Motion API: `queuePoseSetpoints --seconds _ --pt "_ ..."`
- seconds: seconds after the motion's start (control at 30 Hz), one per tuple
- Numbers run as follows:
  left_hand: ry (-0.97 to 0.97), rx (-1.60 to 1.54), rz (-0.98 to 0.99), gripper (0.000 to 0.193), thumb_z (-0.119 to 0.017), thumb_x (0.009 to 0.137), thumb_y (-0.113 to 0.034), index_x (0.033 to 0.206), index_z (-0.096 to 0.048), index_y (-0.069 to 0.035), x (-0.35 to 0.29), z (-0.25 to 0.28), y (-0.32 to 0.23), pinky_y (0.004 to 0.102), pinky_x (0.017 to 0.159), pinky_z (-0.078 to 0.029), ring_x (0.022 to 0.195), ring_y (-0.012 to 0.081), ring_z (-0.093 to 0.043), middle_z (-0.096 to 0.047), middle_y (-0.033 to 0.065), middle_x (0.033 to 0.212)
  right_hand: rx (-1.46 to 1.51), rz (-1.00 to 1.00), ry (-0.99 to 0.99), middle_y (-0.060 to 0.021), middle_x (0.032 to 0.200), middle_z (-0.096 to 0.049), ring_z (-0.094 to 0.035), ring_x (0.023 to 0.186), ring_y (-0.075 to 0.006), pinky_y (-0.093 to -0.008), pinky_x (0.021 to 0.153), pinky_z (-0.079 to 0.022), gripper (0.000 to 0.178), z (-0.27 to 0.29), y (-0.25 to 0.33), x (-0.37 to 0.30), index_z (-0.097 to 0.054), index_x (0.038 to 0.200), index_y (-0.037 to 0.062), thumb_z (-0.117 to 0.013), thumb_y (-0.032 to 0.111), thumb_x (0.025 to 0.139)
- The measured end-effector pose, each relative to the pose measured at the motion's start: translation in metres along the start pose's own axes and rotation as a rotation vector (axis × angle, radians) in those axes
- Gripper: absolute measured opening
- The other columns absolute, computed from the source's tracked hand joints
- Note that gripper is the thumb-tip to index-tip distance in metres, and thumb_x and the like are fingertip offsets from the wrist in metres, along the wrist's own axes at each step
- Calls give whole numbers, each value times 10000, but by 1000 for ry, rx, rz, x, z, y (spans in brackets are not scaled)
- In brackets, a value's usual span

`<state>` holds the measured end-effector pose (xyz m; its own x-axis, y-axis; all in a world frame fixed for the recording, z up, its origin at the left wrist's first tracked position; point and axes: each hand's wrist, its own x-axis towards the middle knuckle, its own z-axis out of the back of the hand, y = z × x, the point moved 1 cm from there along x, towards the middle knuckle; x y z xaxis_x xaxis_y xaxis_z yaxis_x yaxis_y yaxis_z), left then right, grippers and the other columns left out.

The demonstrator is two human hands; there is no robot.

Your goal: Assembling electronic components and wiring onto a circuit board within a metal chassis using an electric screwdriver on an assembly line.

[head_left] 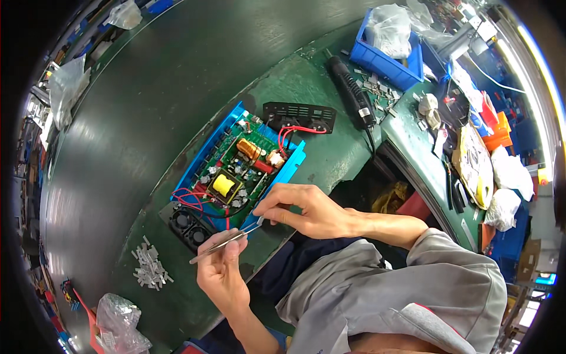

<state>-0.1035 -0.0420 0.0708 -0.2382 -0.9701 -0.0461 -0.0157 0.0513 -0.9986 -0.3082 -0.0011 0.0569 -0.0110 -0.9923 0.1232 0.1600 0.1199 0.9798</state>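
My left hand (224,274) is closed around a pair of metal tweezers (219,244), their tips pointing up and right. At those tips is a small pale piece (260,220), which the pinched fingers of my right hand (303,209) touch; its shape is too small to make out. Just beyond both hands lies a blue metal housing (289,171) with a green circuit board (234,154) inside, bearing a yellow transformer (223,184) and a copper coil (250,148). Red wires run to a black twin-fan panel (191,227) at its near end and a black slotted panel (299,112) at its far end.
Small grey strips (151,265) lie heaped left of my left hand. A black electric screwdriver (349,88) rests on the green bench beside scattered metal clips (377,89). Behind them stands a blue bin (389,68) with plastic bags. More bags and tools crowd the right side.
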Motion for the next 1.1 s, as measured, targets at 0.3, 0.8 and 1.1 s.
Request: queuePoseSetpoints --seconds 0.3,0.8,1.1 --pt "-34 61 10 203 -683 966 -70 1089 -626 82 2 -13 2 298 797 -579 853 176 -699 -712 147 960 -50 84 -11 -101 989 -670 -658 883 -199 -335 776 -534 179 9 -6 -4 -700 1126 10 -625 5 964" --pt "-17 642 -580 58 -627 967 20 1008 -629 60 17 -8 20 331 742 -570 842 232 -683 -696 142 966 -1249 -126 -748 -182 1176 -600 -578 1120 -361 -428 941 -474 570 163 -44 -24 -553 1355 46 -757 257 867" --pt "3 689 -624 73 -659 941 30 1010 -649 51 18 -9 25 351 734 -555 839 264 -679 -698 145 961 -1044 -404 -652 -235 1168 -544 -579 1055 -420 -451 925 -475 733 133 -26 -80 -422 1435 4 -725 162 787"
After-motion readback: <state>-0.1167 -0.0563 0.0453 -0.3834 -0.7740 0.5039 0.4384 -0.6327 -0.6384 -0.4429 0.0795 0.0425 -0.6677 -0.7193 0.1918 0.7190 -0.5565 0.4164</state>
